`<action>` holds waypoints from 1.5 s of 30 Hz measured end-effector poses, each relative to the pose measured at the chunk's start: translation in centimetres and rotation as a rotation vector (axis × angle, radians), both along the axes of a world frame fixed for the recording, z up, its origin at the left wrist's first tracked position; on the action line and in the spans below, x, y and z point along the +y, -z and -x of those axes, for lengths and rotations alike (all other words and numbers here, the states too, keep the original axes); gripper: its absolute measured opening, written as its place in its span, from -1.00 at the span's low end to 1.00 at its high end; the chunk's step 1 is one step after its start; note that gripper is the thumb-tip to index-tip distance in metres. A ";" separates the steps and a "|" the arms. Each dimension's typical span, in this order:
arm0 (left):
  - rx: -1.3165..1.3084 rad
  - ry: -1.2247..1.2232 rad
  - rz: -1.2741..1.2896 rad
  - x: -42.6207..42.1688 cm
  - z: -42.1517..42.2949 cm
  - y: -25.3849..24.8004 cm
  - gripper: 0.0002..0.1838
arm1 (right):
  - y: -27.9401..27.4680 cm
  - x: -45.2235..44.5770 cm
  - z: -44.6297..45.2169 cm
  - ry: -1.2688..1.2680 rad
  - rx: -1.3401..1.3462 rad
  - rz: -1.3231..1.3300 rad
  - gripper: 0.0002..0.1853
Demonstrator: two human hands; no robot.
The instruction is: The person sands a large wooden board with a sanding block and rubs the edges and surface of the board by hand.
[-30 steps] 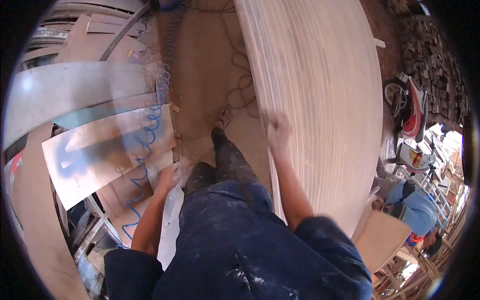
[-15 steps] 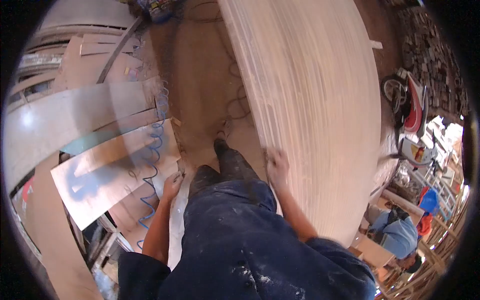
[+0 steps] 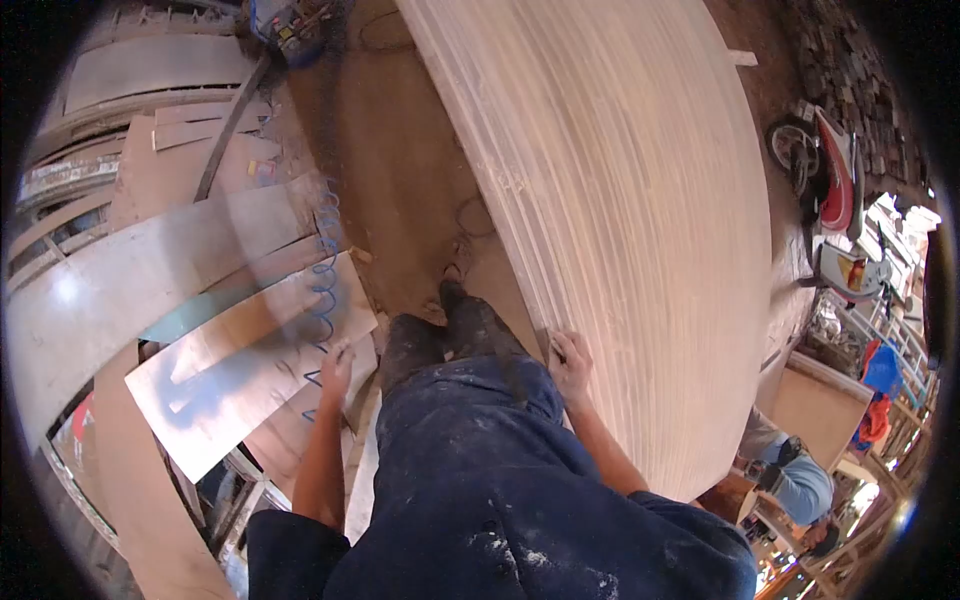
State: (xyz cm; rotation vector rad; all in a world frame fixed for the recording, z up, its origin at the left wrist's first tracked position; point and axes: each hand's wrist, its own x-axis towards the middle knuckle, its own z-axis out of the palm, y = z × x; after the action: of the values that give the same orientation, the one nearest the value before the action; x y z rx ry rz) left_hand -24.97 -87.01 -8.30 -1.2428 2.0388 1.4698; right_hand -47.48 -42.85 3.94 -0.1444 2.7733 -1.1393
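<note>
right hand (image 3: pixel 570 368) at striped panel (image 3: pixel 630 230); sticker (image 3: pixel 857 273) unreadable

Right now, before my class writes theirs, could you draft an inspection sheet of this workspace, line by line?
Surface: large wood-grained panel, pale with darker lengthwise streaks.
Job's things: the panel; whether the right hand holds anything is unclear.
Clutter: boards and sheets crowd the left side, including a blue-stained sheet.
Hands: right hand at the panel's edge, fingers curled; left hand appears in front of the stained sheet, contact unclear.
Cables: blue coiled hose passes across the stained sheet in view; no plug seen.
Surroundings: red-and-white motorcycle and another person in light blue, both beyond the panel.
</note>
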 end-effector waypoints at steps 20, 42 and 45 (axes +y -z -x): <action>-0.050 0.385 0.019 -2.0 -0.1 -0.7 -0.65 | 0.0 -1.2 0.3 0.003 0.112 -0.052 -0.64; -0.404 0.277 -0.032 0.5 -17.1 1.5 -0.49 | -1.7 1.0 -3.1 -0.005 0.018 -0.080 -0.68; -0.126 -0.043 -0.248 -0.6 -15.9 3.8 -0.49 | 0.9 -6.2 5.8 0.019 0.109 -0.011 -0.70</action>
State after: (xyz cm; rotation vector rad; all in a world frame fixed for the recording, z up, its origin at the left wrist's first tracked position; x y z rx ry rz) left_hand -9.04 -87.57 -12.12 -1.2490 1.7006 1.5662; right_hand -53.26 -49.08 3.09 -0.1850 2.8813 -1.1545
